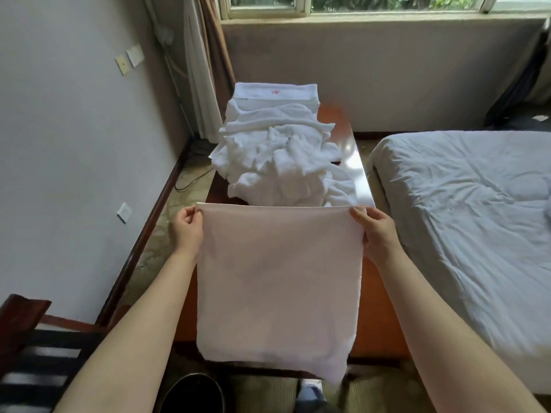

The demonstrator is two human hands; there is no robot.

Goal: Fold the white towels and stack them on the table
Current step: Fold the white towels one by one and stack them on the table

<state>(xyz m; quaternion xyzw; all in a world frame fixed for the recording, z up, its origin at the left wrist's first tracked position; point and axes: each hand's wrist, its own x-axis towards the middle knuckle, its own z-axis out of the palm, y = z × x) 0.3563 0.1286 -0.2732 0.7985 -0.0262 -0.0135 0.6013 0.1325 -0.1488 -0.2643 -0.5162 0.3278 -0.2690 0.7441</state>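
Note:
I hold a white towel [277, 281] up by its top edge, and it hangs flat in front of me over the near end of the wooden table [362, 171]. My left hand [187, 231] pinches the top left corner. My right hand [377, 231] pinches the top right corner. Behind the towel lies a crumpled heap of white towels [283, 159] on the table. At the far end of the table sits a folded towel [275, 92] with a small red mark.
A bed [465, 210] with a grey-white sheet stands close on the right of the table. A wall runs along the left, with a dark chair [32, 353] at the bottom left and a round black bin [193, 391] on the floor near my feet.

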